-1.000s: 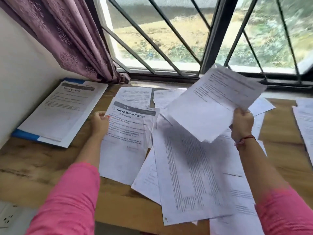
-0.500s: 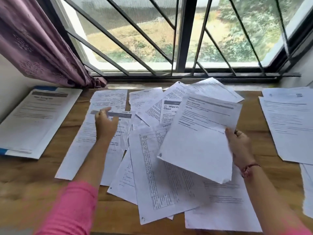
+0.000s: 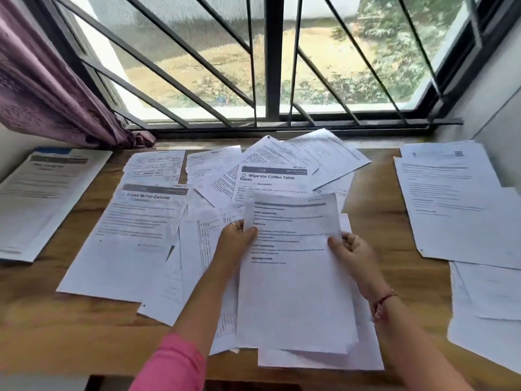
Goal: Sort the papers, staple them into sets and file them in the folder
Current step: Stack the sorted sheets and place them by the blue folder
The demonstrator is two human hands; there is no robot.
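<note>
Surface [image 3: 375, 221] of wood runs under a barred window [image 3: 270, 66], strewn with printed papers [image 3: 146, 238] from its left edge to its right. A blue folder [image 3: 53, 150] lies at the far left corner under one sheet. Near the middle of the front edge, a printed sheet [image 3: 293, 277] is held up by both sides: the left hand [image 3: 235, 241] has a pinching grip on its left edge, the right hand [image 3: 351, 252] on its right edge.

You get bright daylight through the window [image 3: 270, 60], leaving the papers [image 3: 146, 238] below it pale and softly blurred. Its bars bow outward toward the frame edges.
</note>
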